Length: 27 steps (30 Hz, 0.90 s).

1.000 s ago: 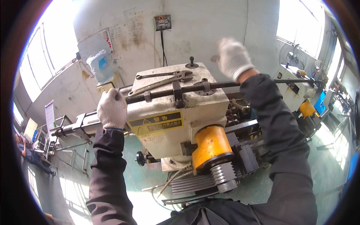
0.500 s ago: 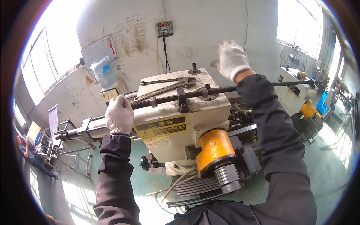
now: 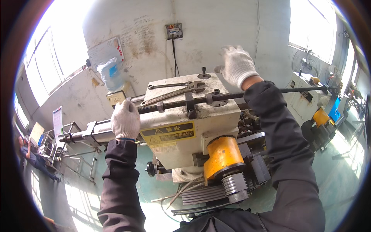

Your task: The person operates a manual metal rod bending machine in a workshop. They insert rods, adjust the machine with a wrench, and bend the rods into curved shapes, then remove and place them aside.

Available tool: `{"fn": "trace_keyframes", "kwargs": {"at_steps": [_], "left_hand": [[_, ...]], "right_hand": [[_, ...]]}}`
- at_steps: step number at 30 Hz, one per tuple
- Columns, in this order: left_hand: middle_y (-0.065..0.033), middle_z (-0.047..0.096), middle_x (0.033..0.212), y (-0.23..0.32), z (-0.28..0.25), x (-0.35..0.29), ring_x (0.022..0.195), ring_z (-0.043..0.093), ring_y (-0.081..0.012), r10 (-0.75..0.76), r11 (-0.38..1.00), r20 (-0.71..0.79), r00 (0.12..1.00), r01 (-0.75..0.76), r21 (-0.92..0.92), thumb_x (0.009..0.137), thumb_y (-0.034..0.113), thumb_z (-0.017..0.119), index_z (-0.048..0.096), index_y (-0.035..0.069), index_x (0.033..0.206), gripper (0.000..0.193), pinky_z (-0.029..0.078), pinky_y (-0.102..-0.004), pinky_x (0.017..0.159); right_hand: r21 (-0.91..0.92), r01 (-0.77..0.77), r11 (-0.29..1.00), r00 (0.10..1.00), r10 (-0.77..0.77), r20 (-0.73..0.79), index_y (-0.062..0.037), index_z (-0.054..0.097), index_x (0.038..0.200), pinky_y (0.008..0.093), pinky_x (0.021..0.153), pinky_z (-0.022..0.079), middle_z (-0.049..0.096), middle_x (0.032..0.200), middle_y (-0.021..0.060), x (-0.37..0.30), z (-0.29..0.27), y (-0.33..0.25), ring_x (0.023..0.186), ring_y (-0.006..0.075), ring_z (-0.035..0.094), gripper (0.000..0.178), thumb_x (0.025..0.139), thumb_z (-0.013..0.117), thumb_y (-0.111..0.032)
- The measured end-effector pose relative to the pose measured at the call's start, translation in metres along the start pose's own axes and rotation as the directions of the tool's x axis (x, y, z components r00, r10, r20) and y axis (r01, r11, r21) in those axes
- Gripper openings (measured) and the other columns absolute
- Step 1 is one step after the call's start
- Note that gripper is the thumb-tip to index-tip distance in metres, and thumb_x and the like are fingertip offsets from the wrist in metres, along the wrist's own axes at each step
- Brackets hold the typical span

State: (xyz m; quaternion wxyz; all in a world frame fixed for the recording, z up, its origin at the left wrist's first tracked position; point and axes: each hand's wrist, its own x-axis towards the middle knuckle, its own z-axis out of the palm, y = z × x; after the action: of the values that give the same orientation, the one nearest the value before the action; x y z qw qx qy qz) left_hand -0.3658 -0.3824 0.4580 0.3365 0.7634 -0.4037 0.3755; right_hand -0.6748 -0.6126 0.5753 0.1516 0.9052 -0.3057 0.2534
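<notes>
My left hand [image 3: 126, 120], in a white knit glove, is closed round the left end of a long black threaded rod [image 3: 170, 105]. A hex nut [image 3: 160, 106] sits on the rod just right of this hand, and a black bracket [image 3: 190, 105] surrounds it further right. Over the far side of the rod my gloved right hand [image 3: 238, 67] is raised, open, with the thumb apart and nothing in it. On the pale machine housing [image 3: 216, 116] lie an adjustable wrench [image 3: 174, 93] and a slimmer wrench [image 3: 167, 85], beyond the rod.
An upright bolt [image 3: 203, 72] stands on the housing top. An orange cylindrical part [image 3: 225, 156] juts out toward me. A second machine [image 3: 305, 92] is at the right, a large clear water bottle [image 3: 111, 75] at the back left. A person [image 3: 36, 160] is at far left.
The view has shifted slightly, so the machine appears a little further right and lower. My right hand has moved slightly left relative to the machine; my left hand keeps its grip.
</notes>
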Motion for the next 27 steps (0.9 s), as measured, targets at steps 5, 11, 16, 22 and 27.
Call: {"fn": "trace_keyframes", "kwargs": {"at_steps": [5,11,16,22,27], "left_hand": [[-0.0191,0.075,0.096,0.001,0.0,0.001,0.089,0.076,-0.043,-0.008,1.0,0.013,1.0,0.008,0.011,0.105,0.022,0.072,0.074,0.009,0.097,0.016,0.062,-0.0533,0.079],[-0.0184,0.074,0.096,0.003,-0.002,0.0,0.089,0.075,-0.0428,0.0,1.0,-0.012,1.0,0.001,0.017,0.105,0.023,0.072,0.073,0.009,0.094,0.018,0.061,-0.0538,0.078],[-0.0205,0.074,0.099,0.006,-0.003,0.001,0.094,0.075,-0.0445,-0.063,0.998,0.05,0.997,0.062,0.027,0.107,0.027,0.071,0.075,0.007,0.097,0.022,0.06,-0.0541,0.084],[-0.0204,0.075,0.101,0.007,-0.004,0.001,0.097,0.075,-0.0442,-0.092,0.995,0.064,0.994,0.09,0.031,0.108,0.029,0.07,0.076,0.008,0.101,0.023,0.061,-0.0541,0.087],[-0.0184,0.076,0.101,0.007,-0.003,0.002,0.094,0.077,-0.0415,-0.101,0.994,0.06,0.993,0.099,0.041,0.107,0.028,0.07,0.079,0.009,0.106,0.021,0.063,-0.0522,0.084]], "right_hand": [[-0.009,0.009,1.0,0.982,-0.008,0.187,-0.0085,0.078,0.139,0.0474,0.111,0.061,0.077,0.142,0.0214,-0.007,0.004,0.002,0.137,0.039,0.071,0.063,0.088,0.096,-0.042],[-0.028,0.178,0.984,0.984,-0.178,-0.004,-0.0048,0.078,0.129,0.0461,0.1,0.065,0.08,0.116,0.0178,-0.002,0.014,0.001,0.114,0.0343,0.077,0.043,0.099,0.085,-0.034],[0.013,-0.116,0.993,0.94,0.114,-0.321,-0.0095,0.079,0.14,0.0439,0.104,0.064,0.082,0.135,0.0171,0.024,-0.009,0.005,0.119,0.0374,0.08,0.036,0.106,0.073,-0.021],[0.516,0.158,0.842,0.869,-0.367,0.333,-0.0112,0.073,0.152,0.0481,0.118,0.056,0.075,0.148,0.0211,0.025,0.015,-0.1,0.141,0.0413,0.068,0.051,0.111,0.074,-0.041],[0.817,0.185,0.546,0.875,-0.47,0.116,-0.0101,0.084,0.126,0.0413,0.099,0.061,0.085,0.111,0.019,0.047,0.013,-0.109,0.103,0.0362,0.079,0.04,0.115,0.062,-0.042]]}}
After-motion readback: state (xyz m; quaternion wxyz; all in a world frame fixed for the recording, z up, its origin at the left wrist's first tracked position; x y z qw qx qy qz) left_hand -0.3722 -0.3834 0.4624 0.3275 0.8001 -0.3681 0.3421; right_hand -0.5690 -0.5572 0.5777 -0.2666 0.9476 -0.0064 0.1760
